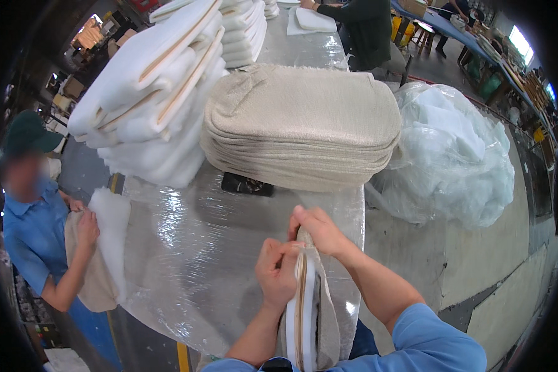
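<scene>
Head view: my left hand [277, 273] pinches beige cover [327, 316] near far end; my right hand [319, 229] grips end's tip. Padded insert [309, 310] sits inside, before me at surface [217, 248] edge. Looks mostly sheathed; long side remains unclosed, layers exposed.

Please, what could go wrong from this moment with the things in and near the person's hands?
The beige cover might bunch or twist: the left hand and right hand grip its far end, while the white pad shows along the opening. The dark object could get covered if the beige stack slumps, as it sits right at its front.
</scene>
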Tool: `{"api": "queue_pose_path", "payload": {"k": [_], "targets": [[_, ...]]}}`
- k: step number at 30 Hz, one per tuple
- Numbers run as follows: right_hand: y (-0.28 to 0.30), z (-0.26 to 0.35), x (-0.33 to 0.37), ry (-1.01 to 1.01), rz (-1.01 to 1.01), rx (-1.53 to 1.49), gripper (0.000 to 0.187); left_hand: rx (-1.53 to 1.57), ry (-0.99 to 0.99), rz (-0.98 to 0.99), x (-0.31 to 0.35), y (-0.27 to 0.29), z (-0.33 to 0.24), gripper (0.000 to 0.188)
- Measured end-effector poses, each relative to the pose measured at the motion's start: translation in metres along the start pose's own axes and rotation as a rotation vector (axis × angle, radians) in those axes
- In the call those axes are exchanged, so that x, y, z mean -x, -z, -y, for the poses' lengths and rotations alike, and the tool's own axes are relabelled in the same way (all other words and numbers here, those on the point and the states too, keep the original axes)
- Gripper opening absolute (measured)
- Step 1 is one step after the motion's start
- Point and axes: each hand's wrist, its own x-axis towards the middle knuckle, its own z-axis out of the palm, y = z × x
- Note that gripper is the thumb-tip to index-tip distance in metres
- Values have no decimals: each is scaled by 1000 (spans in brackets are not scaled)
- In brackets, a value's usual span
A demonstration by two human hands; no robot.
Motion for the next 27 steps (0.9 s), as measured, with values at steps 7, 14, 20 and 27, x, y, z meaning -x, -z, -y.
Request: {"api": "queue_pose_path", "payload": {"k": [7,14,20,27], "targets": [[-12,10,4,109,-358,-358,77,361,440,244,-100,20,31,48],[-22,20,12,238,-192,-308,80,75,201,408,-95,-5,120,47],[-5,7,10,208,-146,-219,84,317,492,274,-47,-34,79,45],[-16,-21,-9,95,-77,-383,89,224,231,-42,-30,-7,125,42]]}}
